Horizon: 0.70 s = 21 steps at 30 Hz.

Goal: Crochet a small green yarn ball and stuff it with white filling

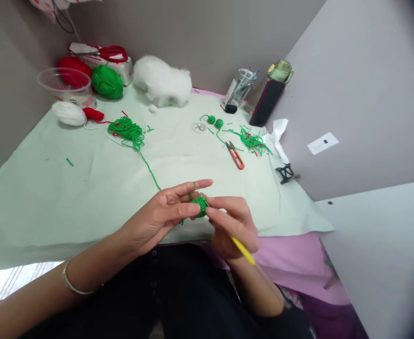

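My left hand (167, 207) pinches a small green crochet piece (200, 206) between thumb and fingers, its index finger stretched out with yarn looped over it. My right hand (233, 223) grips a crochet hook (242, 250) with a yellow handle, its tip at the piece's right edge. From the left hand a green strand (148, 168) runs back to a loose heap of green yarn (126, 132) on the table. Beyond my hands lie two small green crocheted balls (219, 123) and orange-handled thread snips (235, 156). The hook's tip is partly hidden by my fingers.
A pale cloth covers the table (97, 188). At the back stand white stuffing (162, 81), a green yarn ball (107, 82), a plastic tub (65, 87), a glass of pens (239, 89) and a phone (267, 102). Yarn scraps (252, 141) and a tissue (278, 140) lie right.
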### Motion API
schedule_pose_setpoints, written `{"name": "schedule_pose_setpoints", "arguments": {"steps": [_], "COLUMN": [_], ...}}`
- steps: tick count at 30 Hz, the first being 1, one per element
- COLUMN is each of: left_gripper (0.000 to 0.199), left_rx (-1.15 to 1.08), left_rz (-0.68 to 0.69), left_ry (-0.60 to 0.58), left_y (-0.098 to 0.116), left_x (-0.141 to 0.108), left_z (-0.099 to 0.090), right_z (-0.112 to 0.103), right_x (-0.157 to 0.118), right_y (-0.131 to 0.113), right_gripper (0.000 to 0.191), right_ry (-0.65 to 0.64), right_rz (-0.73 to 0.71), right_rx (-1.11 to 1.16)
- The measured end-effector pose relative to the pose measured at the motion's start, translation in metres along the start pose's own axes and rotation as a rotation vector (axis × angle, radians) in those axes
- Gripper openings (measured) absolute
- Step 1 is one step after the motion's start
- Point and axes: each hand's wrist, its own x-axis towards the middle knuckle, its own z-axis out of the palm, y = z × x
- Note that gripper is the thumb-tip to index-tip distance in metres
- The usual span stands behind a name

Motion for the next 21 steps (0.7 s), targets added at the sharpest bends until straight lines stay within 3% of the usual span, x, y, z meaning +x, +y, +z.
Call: {"name": "schedule_pose_setpoints", "arguments": {"steps": [1,3,12,21], "left_gripper": [0.050,0.050,0.038,0.030], "left_rx": [-0.002,0.006,0.179,0.121], "left_rz": [0.002,0.022,0.087,0.051], "left_ry": [0.001,0.022,0.052,0.029], "left_y": [0.001,0.002,0.009,0.009], "left_x": [0.000,0.001,0.002,0.001], "left_z": [-0.001,-0.003,-0.013,-0.015], "right_z": [0.002,0.005,-0.008,-0.010], "right_x": [0.006,0.016,0.020,0.027], "right_y": [-0.004,-0.009,-0.005,-0.009], "right_gripper": [0.037,0.027,0.018,0.010], "right_ry": [0.131,0.199,0.116,0.183], "right_rz": [0.045,0.128,0.435,0.814], "right_rx": [0.103,0.282,0.612,0.873]}}
